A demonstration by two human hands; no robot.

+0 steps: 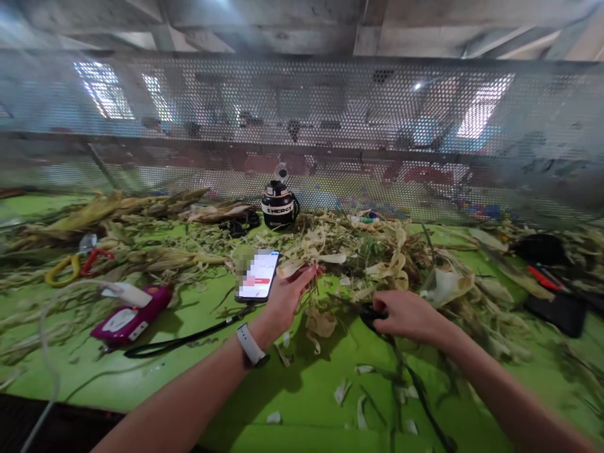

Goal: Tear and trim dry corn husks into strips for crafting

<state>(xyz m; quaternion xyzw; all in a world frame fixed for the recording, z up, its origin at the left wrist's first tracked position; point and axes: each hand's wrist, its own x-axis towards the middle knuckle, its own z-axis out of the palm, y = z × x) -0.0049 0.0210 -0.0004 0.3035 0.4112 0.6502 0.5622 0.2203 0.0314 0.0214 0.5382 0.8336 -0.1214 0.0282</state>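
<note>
My left hand (283, 299), with a pale watch band on its wrist, is closed with the fingertips pinching a bunch of pale corn husk (321, 248) spread out like petals. My right hand (408, 318) is wrapped round the black handles of a pair of scissors (368, 314). Their blades point left toward the stems below the husk bunch and are partly lost among the scraps. A curled husk piece (321, 322) hangs just under my left fingers. Cut bits of husk (342, 393) lie on the green tabletop (283, 402) between my forearms.
A lit phone (259, 277) with a black strap lies beside my left hand. Further left are a purple power bank (132, 318) with a white cable and yellow and red loops. Behind stands a black "ENERGY" bottle (278, 207), before a perforated metal screen (321, 138). Husk heaps surround everything.
</note>
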